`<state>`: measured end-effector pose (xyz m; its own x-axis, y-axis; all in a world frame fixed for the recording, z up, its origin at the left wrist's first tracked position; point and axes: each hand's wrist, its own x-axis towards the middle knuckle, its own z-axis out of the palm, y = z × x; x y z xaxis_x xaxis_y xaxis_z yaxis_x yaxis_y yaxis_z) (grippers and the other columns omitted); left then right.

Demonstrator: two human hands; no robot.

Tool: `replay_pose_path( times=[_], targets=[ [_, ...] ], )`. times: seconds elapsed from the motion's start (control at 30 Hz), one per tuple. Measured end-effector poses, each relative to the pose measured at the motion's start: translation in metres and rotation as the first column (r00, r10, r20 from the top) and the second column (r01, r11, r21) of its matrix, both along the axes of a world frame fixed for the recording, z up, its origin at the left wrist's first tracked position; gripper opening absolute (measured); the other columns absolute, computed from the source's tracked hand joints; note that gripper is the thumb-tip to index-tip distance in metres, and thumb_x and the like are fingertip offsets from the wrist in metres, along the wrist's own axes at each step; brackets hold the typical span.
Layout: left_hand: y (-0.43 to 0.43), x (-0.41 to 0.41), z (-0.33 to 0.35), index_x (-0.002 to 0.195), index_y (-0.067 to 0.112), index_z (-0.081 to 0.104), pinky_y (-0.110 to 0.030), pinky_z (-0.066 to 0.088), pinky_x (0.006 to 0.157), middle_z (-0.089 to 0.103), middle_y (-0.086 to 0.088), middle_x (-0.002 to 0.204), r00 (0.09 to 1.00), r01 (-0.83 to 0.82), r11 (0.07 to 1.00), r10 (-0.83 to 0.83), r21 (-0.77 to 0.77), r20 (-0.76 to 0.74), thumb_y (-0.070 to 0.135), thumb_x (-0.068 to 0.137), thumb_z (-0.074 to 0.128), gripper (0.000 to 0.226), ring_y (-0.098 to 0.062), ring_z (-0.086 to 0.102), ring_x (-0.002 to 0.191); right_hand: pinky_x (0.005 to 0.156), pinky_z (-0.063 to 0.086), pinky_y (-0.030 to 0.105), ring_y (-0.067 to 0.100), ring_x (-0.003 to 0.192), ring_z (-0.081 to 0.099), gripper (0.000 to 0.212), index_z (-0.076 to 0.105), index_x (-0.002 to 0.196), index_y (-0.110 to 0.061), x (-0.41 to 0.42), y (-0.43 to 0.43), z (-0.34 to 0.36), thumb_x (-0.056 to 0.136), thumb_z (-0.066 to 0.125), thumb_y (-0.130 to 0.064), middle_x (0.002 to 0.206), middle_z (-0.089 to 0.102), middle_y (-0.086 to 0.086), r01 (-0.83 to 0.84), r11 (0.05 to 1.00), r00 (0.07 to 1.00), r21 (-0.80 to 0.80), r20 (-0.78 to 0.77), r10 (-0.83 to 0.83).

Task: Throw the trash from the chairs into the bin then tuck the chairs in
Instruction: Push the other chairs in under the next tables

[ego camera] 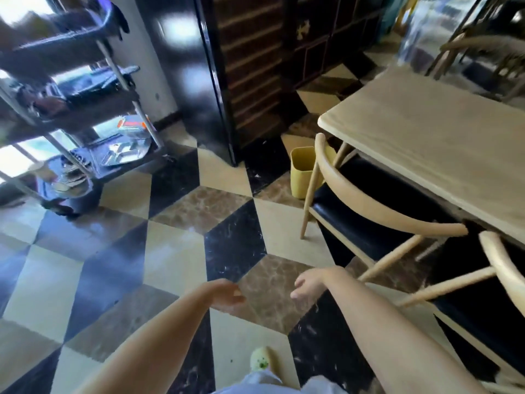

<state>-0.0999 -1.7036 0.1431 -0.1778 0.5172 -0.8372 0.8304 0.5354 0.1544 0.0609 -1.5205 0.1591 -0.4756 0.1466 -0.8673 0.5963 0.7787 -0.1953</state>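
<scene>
Two light wooden chairs with black seats stand at the near side of a pale wooden table (443, 143). The far chair (366, 200) has its seat partly under the tabletop; the near chair (500, 268) is cut off at the right edge. No trash shows on the visible seats. A yellow bin (301, 174) stands on the floor beyond the far chair, by the table corner. My left hand (224, 291) and my right hand (309, 282) hang over the tiled floor, left of the chairs, both holding nothing with fingers loosely apart.
A dark metal trolley (85, 109) with trays and cutlery stands at the left. A glossy black cabinet (199, 66) and dark shelving rise at the back. More chairs (483, 46) stand beyond the table. My foot in a light slipper (262, 361) rests on the checkered floor.
</scene>
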Motion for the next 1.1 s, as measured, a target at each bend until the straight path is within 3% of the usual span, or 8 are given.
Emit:
replay_pose_path(
  times=[0.07,0.2,0.37,0.67,0.77,0.93,1.1],
  targets=[
    [0.013,-0.036,-0.003,0.127,0.014,0.058,-0.035,0.042,0.094,0.058,-0.011,0.131,1.0,-0.015,1.0,0.016,0.019,-0.016,0.04,0.095,0.037,0.047,-0.026,0.056,0.111,0.113,0.031,0.048,0.025,0.14,0.035,0.074,0.038,0.146,-0.024,-0.036,0.009,0.007,0.085,0.045,-0.066,0.156,0.031,-0.002,0.009,1.0,1.0,0.002,-0.011,-0.009],
    [0.045,-0.097,0.008,0.127,0.014,0.058,-0.04,0.042,0.101,0.057,-0.011,0.133,1.0,0.021,0.999,-0.021,0.033,-0.007,0.047,0.098,0.033,0.051,-0.03,0.054,0.119,0.113,0.033,0.042,0.026,0.137,0.039,0.065,0.039,0.146,-0.017,-0.103,0.038,0.022,0.093,0.046,-0.055,0.153,0.036,0.003,-0.023,1.0,1.0,-0.022,0.001,0.023],
    [0.107,-0.17,0.018,0.139,0.021,0.05,-0.039,0.038,0.108,0.05,-0.003,0.144,1.0,0.006,0.999,-0.006,0.044,-0.013,0.053,0.098,0.03,0.056,-0.025,0.046,0.132,0.113,0.031,0.045,0.027,0.137,0.038,0.068,0.04,0.145,-0.021,-0.178,0.099,0.019,0.089,0.045,-0.06,0.153,0.037,0.002,-0.049,0.999,0.999,-0.016,0.01,0.049],
    [0.252,-0.306,0.028,0.141,0.023,0.047,-0.038,0.037,0.109,0.047,-0.002,0.147,0.998,0.016,0.999,-0.014,0.045,-0.06,0.055,0.097,0.03,0.057,-0.023,0.046,0.133,0.105,0.038,0.038,0.029,0.134,0.043,0.055,0.039,0.146,-0.017,-0.307,0.242,0.032,0.099,0.041,-0.045,0.151,0.039,0.006,-0.088,0.996,0.996,-0.014,0.03,0.089],
    [0.302,-0.349,0.041,0.137,0.027,0.051,-0.038,0.041,0.104,0.052,0.0,0.142,0.996,0.014,0.993,-0.004,0.114,-0.087,0.056,0.096,0.032,0.053,-0.023,0.051,0.126,0.105,0.041,0.041,0.029,0.132,0.045,0.057,0.042,0.144,-0.022,-0.342,0.291,0.042,0.094,0.049,-0.049,0.149,0.042,0.004,-0.003,1.0,1.0,0.007,-0.004,0.003],
    [0.382,-0.401,0.056,0.139,0.024,0.049,-0.04,0.038,0.108,0.048,0.001,0.144,0.999,0.006,0.992,0.0,0.124,-0.048,0.053,0.097,0.034,0.053,-0.022,0.047,0.131,0.109,0.038,0.043,0.028,0.135,0.042,0.057,0.044,0.142,-0.026,-0.387,0.364,0.055,0.091,0.049,-0.052,0.149,0.042,0.002,0.076,0.997,0.997,0.035,-0.011,-0.075],
    [0.467,-0.452,0.048,0.141,0.018,0.046,-0.036,0.034,0.109,0.043,-0.003,0.149,0.986,0.161,0.982,-0.154,0.101,-0.07,0.052,0.099,0.032,0.056,-0.024,0.042,0.136,0.107,0.035,0.04,0.031,0.137,0.039,0.057,0.035,0.148,-0.019,-0.429,0.428,0.06,0.098,0.043,-0.044,0.153,0.035,0.007,0.158,0.987,0.987,-0.022,0.019,-0.157]
  ],
)
